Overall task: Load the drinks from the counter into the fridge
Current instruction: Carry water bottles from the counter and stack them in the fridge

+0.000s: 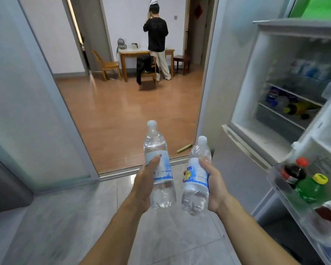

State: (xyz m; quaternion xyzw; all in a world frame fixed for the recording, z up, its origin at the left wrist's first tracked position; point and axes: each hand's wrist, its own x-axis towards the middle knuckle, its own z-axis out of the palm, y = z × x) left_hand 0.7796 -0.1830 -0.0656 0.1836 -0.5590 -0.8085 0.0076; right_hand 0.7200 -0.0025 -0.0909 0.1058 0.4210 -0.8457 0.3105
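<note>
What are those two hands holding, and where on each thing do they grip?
Each holds a clear water bottle around its labelled middle: the left hand grips the left bottle, the right hand the right bottle.

Bright, even indoor light; soft glare streaks the wooden floor (122, 111) beyond the doorway. Wide-angle distortion bends the fridge (287, 77) and door frames at the edges, where detail blurs

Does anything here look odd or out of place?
One thing: a green stick-like object lies loose on the wooden floor at the doorway, where someone could step on it. I cannot tell what it is. Otherwise each hand holds a capped water bottle upright, and the open fridge shows no spill.
</note>
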